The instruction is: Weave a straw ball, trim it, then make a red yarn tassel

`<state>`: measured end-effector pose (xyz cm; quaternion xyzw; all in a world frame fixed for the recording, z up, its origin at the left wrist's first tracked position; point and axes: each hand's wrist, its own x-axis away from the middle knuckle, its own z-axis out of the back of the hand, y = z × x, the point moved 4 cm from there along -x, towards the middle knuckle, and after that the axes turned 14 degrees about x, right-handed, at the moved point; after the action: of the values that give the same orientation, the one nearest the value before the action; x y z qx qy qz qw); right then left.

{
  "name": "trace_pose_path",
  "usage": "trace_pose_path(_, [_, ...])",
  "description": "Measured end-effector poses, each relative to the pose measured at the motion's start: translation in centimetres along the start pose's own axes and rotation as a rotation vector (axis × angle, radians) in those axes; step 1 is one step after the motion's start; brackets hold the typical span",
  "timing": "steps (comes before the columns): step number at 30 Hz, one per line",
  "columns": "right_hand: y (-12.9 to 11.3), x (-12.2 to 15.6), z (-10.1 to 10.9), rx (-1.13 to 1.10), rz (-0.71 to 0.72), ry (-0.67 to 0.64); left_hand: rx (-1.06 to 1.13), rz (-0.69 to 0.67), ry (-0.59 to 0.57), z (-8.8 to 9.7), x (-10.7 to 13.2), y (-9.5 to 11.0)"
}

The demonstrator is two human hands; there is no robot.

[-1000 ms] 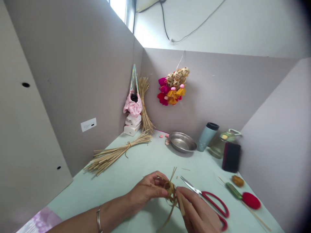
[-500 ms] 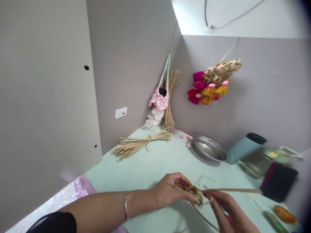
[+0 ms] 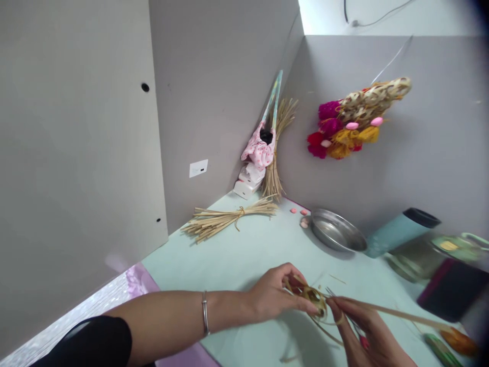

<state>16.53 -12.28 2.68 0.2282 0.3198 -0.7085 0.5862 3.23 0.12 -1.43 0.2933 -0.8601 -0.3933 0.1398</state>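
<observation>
Tan woven ball (image 3: 316,297), near and right of centre, over the pale green tabletop (image 3: 237,260); seemingly steadied by the left hand (image 3: 271,295) to keep its right edge reachable. Left fingers curled around it, partly closed; right hand (image 3: 376,329) pinching a flat strip (image 3: 405,313) beside it, fingertips together.

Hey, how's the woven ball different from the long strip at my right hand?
The woven ball is rounded and openwork, while the strip is narrow and long. The ball sits in your left hand; the strip runs out from your right hand's fingertips. Both are yellowish-brown.
</observation>
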Motion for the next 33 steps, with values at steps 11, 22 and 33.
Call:
trace_pose_path(11, [-0.5, -0.4, -0.3, -0.181, -0.207, -0.039, 0.051, 0.016, -0.023, -0.1, -0.1, -0.1])
trace_pose_path(22, [1.2, -1.2, -1.3, -0.299, -0.280, -0.312, 0.018, 0.051, -0.027, 0.2, -0.2, -0.3])
trace_pose_path(33, [0.2, -1.6, -0.8, -0.037, 0.039, -0.290, 0.065, 0.095, -0.069, -0.2, -0.2, -0.2])
